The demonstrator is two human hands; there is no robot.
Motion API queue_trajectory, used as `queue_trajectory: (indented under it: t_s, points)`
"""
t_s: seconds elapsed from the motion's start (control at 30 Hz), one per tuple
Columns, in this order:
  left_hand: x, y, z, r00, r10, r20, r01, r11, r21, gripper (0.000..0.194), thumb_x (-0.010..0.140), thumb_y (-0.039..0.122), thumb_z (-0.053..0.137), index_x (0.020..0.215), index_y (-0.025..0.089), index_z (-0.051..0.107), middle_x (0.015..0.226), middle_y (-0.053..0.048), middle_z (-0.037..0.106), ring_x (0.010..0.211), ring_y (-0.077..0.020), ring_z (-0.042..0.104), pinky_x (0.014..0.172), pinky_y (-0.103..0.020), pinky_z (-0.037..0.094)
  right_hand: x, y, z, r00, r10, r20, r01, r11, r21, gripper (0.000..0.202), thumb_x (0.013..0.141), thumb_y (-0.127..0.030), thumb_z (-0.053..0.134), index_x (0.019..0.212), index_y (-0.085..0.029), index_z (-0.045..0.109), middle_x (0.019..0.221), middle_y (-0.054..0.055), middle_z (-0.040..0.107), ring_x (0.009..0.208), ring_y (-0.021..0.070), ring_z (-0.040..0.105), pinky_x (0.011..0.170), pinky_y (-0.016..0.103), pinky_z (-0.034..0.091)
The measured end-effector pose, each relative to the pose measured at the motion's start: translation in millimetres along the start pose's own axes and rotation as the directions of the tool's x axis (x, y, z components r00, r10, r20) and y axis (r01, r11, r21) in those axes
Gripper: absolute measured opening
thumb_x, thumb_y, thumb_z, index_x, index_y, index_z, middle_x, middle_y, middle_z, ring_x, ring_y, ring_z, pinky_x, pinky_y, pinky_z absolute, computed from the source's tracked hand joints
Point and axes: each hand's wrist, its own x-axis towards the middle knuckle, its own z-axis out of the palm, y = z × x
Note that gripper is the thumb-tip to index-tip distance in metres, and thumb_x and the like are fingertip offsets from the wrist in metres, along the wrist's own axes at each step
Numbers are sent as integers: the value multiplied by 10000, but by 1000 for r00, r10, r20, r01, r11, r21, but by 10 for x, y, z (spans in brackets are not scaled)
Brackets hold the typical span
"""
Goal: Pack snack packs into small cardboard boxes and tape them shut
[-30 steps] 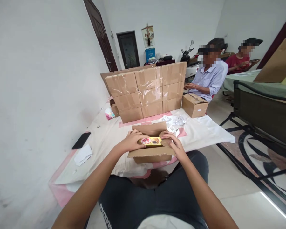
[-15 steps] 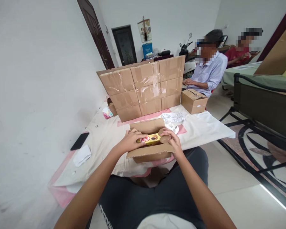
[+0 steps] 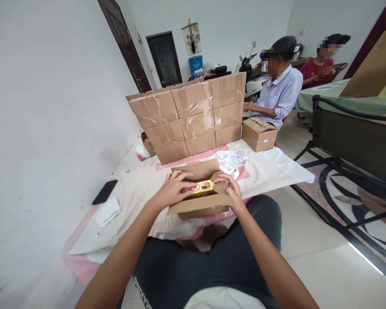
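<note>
An open cardboard box [image 3: 201, 211] lies near the front edge of the cloth-covered table, its flaps spread. Inside it is a yellow packet [image 3: 206, 186] with red lettering. My left hand [image 3: 173, 189] reaches into the box from the left, its fingers on the packet's left end. At the box's right end, my right hand [image 3: 230, 187] is closed on a cardboard flap [image 3: 220, 187], close to the packet's right end. Parts of the fingertips of both hands are hidden inside the box.
A taped wall of cardboard boxes [image 3: 197, 116] stands behind. A closed box [image 3: 259, 134] is at the right, a phone [image 3: 105, 192] and white paper [image 3: 108, 212] at the left. A person [image 3: 276, 86] sits beyond the table; another sits farther right.
The view has shifted slightly, so the scene sits a little further left. My left fingers have spread slightly over the packet's end; my right hand stays at the flap.
</note>
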Motion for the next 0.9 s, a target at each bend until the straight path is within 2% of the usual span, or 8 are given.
queue_trajectory:
  t_s: [0.07, 0.13, 0.27, 0.33, 0.43, 0.57, 0.73, 0.9]
  points:
    - [22, 30, -28, 988, -60, -142, 66, 997, 33, 421, 1000, 511, 455, 1363, 368, 612, 1572, -39, 420, 1420, -329, 314, 1183, -565, 222, -5, 2, -1, 1000, -2, -1, 2, 1000, -22, 450, 944, -571, 498, 1230, -237, 594, 1082, 101, 734, 1280, 305, 581, 1146, 513, 383]
    - [6, 67, -77, 975, -115, -189, 120, 993, 19, 477, 1030, 478, 376, 1469, 334, 494, 1594, -53, 402, 1455, -299, 311, 1217, -575, 164, -53, 1, -26, 1000, 18, 7, -18, 1000, 8, 503, 987, -577, 425, 1378, -274, 516, 1300, 102, 677, 1409, 276, 480, 1198, 512, 328]
    - [-200, 150, -197, 992, -120, -48, 115, 989, -92, 492, 1063, 466, 227, 1489, 349, 443, 1490, -20, 557, 1402, -212, 460, 1255, -560, 94, -294, -14, -130, 994, 32, 100, -44, 991, 124, 833, 940, -697, 456, 1613, -386, 76, 1690, 69, 205, 1541, 271, 259, 1194, 559, 331]
    - [-320, 178, -224, 993, -105, 50, 112, 979, -170, 514, 1065, 462, 174, 1498, 354, 429, 1481, -12, 570, 1403, -192, 473, 1267, -548, 94, -403, -27, -137, 987, 43, 152, -53, 997, 61, 974, 884, -678, 594, 1622, -384, 29, 1707, 68, 114, 1562, 279, 174, 1204, 551, 316]
    - [-386, 207, -207, 992, -75, 103, 96, 973, -210, 517, 1055, 493, 214, 1512, 349, 405, 1530, -15, 515, 1430, -200, 447, 1272, -545, 118, -401, -19, -31, 991, 129, 43, -127, 990, -54, 904, 917, -560, 629, 1625, -346, 110, 1696, 83, 173, 1555, 266, 216, 1224, 501, 309]
    - [-297, 278, -156, 990, -142, -15, 138, 979, -151, 526, 1014, 548, 389, 1492, 334, 434, 1519, -7, 528, 1409, -236, 468, 1257, -522, 217, -197, 112, 195, 961, 193, -198, -221, 967, -130, 684, 910, -473, 639, 1521, -270, 407, 1578, 108, 434, 1471, 295, 395, 1225, 515, 319]
    - [-257, 333, -165, 985, -171, -16, 169, 980, -106, 557, 954, 585, 527, 1453, 337, 514, 1459, -1, 588, 1379, -291, 487, 1170, -478, 394, -171, 274, 312, 968, 199, -155, -217, 970, -111, 561, 867, -337, 635, 1411, -260, 520, 1447, 109, 564, 1359, 304, 515, 1149, 509, 427]
    - [-330, 245, -222, 984, -179, -1, 176, 964, -200, 465, 938, 527, 599, 1359, 330, 610, 1374, 7, 656, 1253, -257, 610, 1087, -389, 476, -172, 297, 296, 979, 168, -118, -184, 972, -148, 626, 849, -420, 680, 1421, -237, 504, 1445, 146, 549, 1328, 335, 530, 1107, 516, 459]
